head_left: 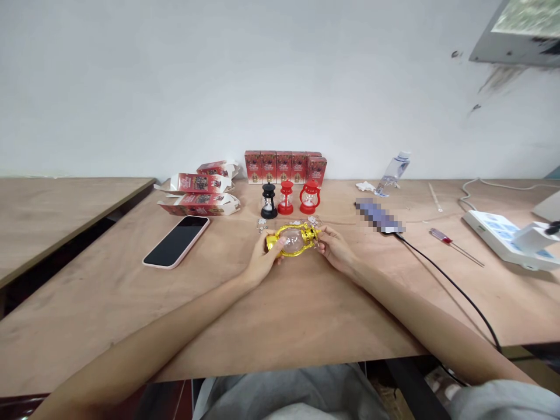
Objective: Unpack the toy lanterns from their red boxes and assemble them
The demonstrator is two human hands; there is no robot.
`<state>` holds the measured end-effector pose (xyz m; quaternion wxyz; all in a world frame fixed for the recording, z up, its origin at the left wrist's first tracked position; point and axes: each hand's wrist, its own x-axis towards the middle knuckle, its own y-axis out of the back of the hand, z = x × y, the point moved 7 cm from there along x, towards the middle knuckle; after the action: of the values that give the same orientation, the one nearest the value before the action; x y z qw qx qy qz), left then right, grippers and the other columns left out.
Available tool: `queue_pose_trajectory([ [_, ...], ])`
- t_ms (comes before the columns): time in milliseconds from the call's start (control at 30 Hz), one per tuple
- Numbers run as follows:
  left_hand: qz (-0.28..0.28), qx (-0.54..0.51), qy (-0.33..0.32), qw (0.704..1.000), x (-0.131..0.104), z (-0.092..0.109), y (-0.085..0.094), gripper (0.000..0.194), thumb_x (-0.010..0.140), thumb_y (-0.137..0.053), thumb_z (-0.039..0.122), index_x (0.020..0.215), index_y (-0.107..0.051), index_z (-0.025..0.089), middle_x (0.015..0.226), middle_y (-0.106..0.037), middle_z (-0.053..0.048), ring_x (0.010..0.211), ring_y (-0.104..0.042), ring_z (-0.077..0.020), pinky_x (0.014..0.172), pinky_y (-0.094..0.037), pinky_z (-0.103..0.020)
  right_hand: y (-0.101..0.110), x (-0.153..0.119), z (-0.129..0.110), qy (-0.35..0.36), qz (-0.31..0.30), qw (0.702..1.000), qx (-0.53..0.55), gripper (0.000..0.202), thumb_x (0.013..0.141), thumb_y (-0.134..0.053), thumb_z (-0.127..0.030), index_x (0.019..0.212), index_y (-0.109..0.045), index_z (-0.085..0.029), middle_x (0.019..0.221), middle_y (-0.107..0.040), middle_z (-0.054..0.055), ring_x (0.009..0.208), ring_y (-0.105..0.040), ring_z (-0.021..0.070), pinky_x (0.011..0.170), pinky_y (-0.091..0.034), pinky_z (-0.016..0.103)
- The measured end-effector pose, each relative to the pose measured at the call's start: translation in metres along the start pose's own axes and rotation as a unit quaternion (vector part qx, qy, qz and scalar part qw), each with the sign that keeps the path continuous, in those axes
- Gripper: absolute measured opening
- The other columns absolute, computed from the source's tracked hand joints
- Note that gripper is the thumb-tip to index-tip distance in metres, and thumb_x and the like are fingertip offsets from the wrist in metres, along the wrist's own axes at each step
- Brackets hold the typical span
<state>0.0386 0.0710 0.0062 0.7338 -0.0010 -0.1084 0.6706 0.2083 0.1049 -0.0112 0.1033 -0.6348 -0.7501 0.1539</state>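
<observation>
A gold lantern (294, 240) with a clear globe lies sideways between my hands, above the table. My left hand (265, 256) is closed round its base end, thumb on the globe. The fingers of my right hand (335, 248) pinch the top end of the lantern. Behind it stand a black lantern (269, 201), a red lantern (286, 198) and another red lantern (310, 197), all upright. Small pieces (262, 224) lie scattered on the table just in front of them.
Red boxes (283, 167) stand by the wall; opened boxes (196, 203) lie to their left. A phone (177, 241) is at left. Rightward are a tilted bottle (394, 174), a cabled device (378, 216), a screwdriver (455, 245) and a power strip (507, 238).
</observation>
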Motion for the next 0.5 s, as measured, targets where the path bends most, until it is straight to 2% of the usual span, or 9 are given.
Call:
queue_pose_trajectory([
  [100,0.001,-0.018,0.016,1.0,0.002,-0.003,0.002,0.044,0.068,-0.067,0.053,0.087,-0.046,0.019,0.07,-0.053,0.005,0.05,-0.052,-0.0062,0.04,-0.042,-0.018,-0.009,-0.003,0.003,-0.011,-0.028,0.999,0.017,0.04,0.053,-0.078,-0.037,0.068,-0.046,-0.019,0.056,-0.05,-0.008,0.042,-0.037,0.002,0.039,-0.027,0.015],
  [167,-0.009,-0.023,0.036,0.999,0.003,-0.006,0.002,0.046,0.067,-0.066,0.055,0.087,-0.046,0.019,0.068,-0.053,0.005,0.049,-0.053,-0.0065,0.04,-0.042,-0.017,-0.011,-0.004,0.002,0.001,-0.024,0.999,0.028,0.04,0.053,-0.078,-0.037,0.067,-0.045,-0.019,0.055,-0.049,-0.009,0.042,-0.035,0.0014,0.039,-0.026,0.014],
  [367,-0.021,0.007,0.077,0.997,0.004,-0.007,0.002,0.049,0.064,-0.068,0.056,0.086,-0.045,0.019,0.061,-0.052,0.006,0.044,-0.051,-0.0068,0.036,-0.041,-0.017,-0.008,-0.003,-0.002,0.025,0.001,0.999,0.031,0.039,0.05,-0.079,-0.034,0.073,-0.052,-0.019,0.049,-0.045,-0.011,0.039,-0.028,0.0009,0.037,-0.023,0.014],
  [500,-0.001,-0.026,0.088,0.996,0.004,-0.006,0.004,0.048,0.062,-0.07,0.054,0.084,-0.045,0.019,0.06,-0.052,0.006,0.042,-0.051,-0.0071,0.035,-0.041,-0.018,-0.001,0.003,-0.008,0.044,0.001,0.999,0.005,0.034,0.058,-0.075,-0.04,0.072,-0.053,-0.019,0.051,-0.048,-0.008,0.041,-0.032,0.0028,0.038,-0.027,0.016],
])
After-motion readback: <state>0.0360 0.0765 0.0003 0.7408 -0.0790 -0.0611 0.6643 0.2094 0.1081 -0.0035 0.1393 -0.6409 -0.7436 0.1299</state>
